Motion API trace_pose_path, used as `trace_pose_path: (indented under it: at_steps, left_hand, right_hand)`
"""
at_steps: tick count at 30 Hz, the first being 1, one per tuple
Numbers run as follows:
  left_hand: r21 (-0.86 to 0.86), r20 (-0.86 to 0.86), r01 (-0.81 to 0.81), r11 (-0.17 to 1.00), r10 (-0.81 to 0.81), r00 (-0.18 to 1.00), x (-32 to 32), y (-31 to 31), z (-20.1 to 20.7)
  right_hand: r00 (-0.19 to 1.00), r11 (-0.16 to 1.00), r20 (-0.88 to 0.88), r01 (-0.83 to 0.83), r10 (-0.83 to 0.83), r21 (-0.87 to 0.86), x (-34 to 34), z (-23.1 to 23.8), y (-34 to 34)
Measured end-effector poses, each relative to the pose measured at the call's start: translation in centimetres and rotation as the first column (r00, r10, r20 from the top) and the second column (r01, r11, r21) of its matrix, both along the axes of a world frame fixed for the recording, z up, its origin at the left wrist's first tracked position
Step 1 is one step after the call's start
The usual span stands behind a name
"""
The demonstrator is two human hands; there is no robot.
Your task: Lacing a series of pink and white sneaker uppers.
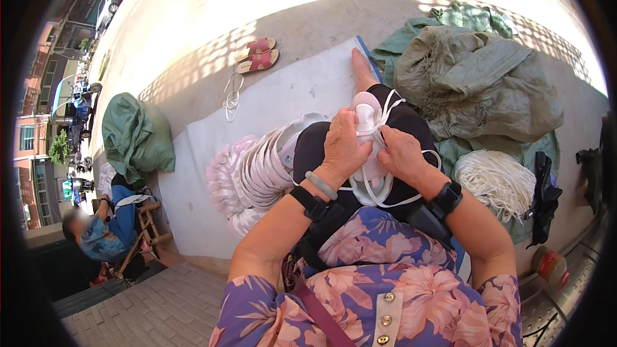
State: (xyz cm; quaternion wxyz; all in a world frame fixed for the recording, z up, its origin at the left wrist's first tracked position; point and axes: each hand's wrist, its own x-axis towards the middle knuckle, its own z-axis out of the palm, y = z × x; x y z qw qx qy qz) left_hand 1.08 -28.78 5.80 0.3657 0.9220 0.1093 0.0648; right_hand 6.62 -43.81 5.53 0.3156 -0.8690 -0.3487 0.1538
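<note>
A pink and white sneaker (366,114) rests on my lap, its toe pointing away from me. White shoelace (389,110) runs through its front and loops out to the right side. My left hand (344,144) is closed on the sneaker's left side, thumb and fingers near the lacing. On the other side, my right hand (403,155) pinches the lace close to the eyelets. Both hands partly cover the sneaker's middle. Left of my leg lies a long row of nested pink and white sneakers (257,166). A heap of white shoelaces (493,181) lies to my right.
A pale sheet (199,154) covers the ground under me. Pink sandals (258,59) and a loose lace (232,101) lie ahead. Large sacks (475,83) stand at the right, a green sack (136,136) at the left. Another person (108,234) sits far left. A jar (550,266) stands at right.
</note>
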Motion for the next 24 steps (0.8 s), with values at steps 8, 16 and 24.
trace_pose_path:
  at_steps: [8, 16, 24]
  left_hand:
    - [0.272, 0.074, 0.055, 0.961, -0.078, 0.994, 0.1, -0.4, 0.5]
    - [0.510, 0.052, 0.217, 0.832, -0.282, 0.958, 0.5, -0.3, 1.2]
    - [0.660, 0.034, 0.295, 0.691, -0.421, 0.907, 0.6, -0.3, 0.6]
  right_hand:
    - [0.994, 0.999, -0.100, -0.041, 0.041, 0.001, 0.9, -0.8, -0.3]
    - [0.961, 0.983, -0.260, -0.049, 0.095, 0.175, 1.5, -2.3, -0.6]
    - [0.961, 0.960, -0.249, -0.049, 0.121, 0.276, 1.5, -3.6, -0.3]
